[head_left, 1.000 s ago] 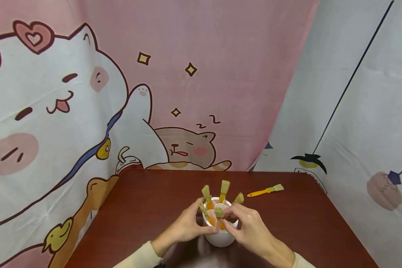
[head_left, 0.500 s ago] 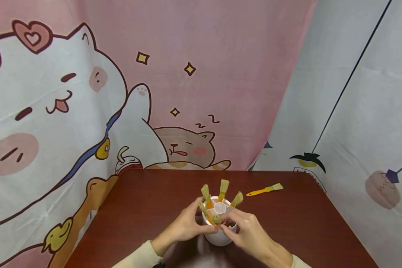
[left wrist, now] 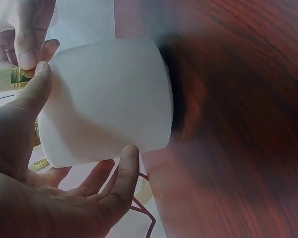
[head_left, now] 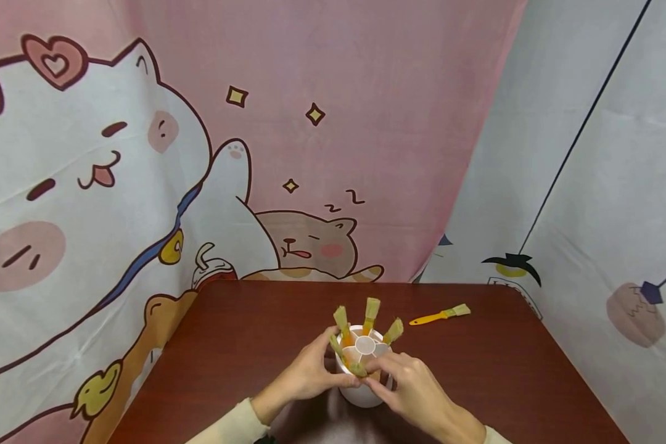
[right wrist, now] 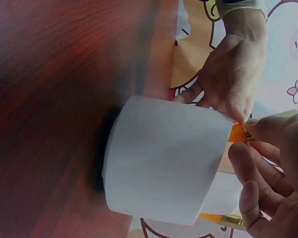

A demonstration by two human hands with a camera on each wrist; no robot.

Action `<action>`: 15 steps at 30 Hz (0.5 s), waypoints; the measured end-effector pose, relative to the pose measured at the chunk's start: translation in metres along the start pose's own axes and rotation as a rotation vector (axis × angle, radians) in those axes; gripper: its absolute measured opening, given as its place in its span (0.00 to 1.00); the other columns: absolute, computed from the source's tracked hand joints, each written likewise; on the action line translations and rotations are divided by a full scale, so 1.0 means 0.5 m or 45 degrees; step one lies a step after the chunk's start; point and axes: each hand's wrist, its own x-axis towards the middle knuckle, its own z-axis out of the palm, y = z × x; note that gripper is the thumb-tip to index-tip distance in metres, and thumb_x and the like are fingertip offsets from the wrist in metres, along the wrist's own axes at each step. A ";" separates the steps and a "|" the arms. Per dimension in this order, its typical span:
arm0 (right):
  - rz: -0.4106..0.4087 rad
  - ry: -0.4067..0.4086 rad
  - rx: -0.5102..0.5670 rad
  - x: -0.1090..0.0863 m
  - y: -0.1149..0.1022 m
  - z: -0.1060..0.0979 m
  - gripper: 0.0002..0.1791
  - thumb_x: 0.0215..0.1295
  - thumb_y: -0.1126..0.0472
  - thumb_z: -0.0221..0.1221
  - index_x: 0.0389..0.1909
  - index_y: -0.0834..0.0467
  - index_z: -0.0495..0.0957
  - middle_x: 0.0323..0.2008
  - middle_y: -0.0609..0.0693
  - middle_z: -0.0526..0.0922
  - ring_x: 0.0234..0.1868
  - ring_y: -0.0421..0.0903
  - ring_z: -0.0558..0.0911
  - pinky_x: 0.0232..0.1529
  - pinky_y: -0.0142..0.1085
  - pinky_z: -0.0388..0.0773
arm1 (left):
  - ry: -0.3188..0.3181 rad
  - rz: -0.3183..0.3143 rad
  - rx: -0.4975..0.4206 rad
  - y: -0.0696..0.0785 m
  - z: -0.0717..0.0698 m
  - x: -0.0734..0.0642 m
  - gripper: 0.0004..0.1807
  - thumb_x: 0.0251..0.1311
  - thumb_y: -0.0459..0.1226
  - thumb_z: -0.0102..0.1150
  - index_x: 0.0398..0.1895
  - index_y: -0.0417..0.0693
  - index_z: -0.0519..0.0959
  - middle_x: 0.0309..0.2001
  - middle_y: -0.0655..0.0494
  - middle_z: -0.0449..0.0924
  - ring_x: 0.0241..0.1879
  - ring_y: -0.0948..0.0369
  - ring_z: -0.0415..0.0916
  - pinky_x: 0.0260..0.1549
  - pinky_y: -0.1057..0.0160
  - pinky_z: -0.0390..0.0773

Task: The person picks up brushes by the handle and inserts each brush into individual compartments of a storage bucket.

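Note:
A white round holder [head_left: 363,398] with a divided insert stands on the table in the head view. My left hand [head_left: 311,373] grips its left side, the thumb near the front rim and the other fingers round the wall, as the left wrist view shows. My right hand [head_left: 413,382] pinches a paintbrush [head_left: 357,369] by its metal band at the near rim. The right wrist view shows that brush's orange handle [right wrist: 236,133] going down into the holder. Several other brushes stand in the compartments, bristles up, such as the far brush [head_left: 371,311] and the right brush [head_left: 393,332].
One more yellow-handled brush [head_left: 438,317] lies on the dark red wooden table [head_left: 244,333], behind the holder to the right. A pink and white cartoon cloth [head_left: 399,123] hangs behind the table and at both sides.
The pinched brush's bristles have moved from the holder's middle toward me, down to the near rim. My right fingers have shifted with it, while my left hand stays on the holder.

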 end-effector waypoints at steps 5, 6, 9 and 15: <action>-0.025 0.045 -0.017 -0.006 0.001 0.003 0.19 0.50 0.64 0.83 0.40 0.46 0.87 0.34 0.37 0.88 0.29 0.32 0.79 0.31 0.19 0.72 | 0.012 0.010 0.009 0.004 0.002 0.000 0.53 0.50 0.57 0.84 0.78 0.60 0.66 0.59 0.64 0.83 0.56 0.58 0.83 0.55 0.47 0.82; -0.032 0.051 -0.020 -0.006 0.001 0.003 0.20 0.49 0.64 0.83 0.40 0.46 0.87 0.34 0.38 0.88 0.29 0.32 0.79 0.31 0.18 0.72 | 0.012 0.007 0.009 0.005 0.001 0.001 0.53 0.50 0.57 0.84 0.78 0.60 0.66 0.59 0.64 0.84 0.56 0.58 0.83 0.55 0.47 0.82; -0.033 0.048 -0.038 -0.005 0.002 0.002 0.19 0.49 0.63 0.83 0.41 0.47 0.87 0.34 0.38 0.88 0.29 0.32 0.79 0.31 0.19 0.72 | 0.011 0.001 0.006 0.007 0.000 0.002 0.53 0.50 0.57 0.84 0.78 0.59 0.66 0.60 0.63 0.84 0.56 0.57 0.83 0.55 0.47 0.82; 0.004 0.000 -0.079 -0.005 0.004 -0.006 0.17 0.53 0.60 0.82 0.42 0.47 0.88 0.36 0.38 0.89 0.31 0.34 0.82 0.33 0.21 0.74 | 0.004 -0.015 0.006 0.006 0.000 0.002 0.52 0.51 0.58 0.83 0.78 0.61 0.66 0.61 0.63 0.83 0.58 0.56 0.83 0.57 0.43 0.82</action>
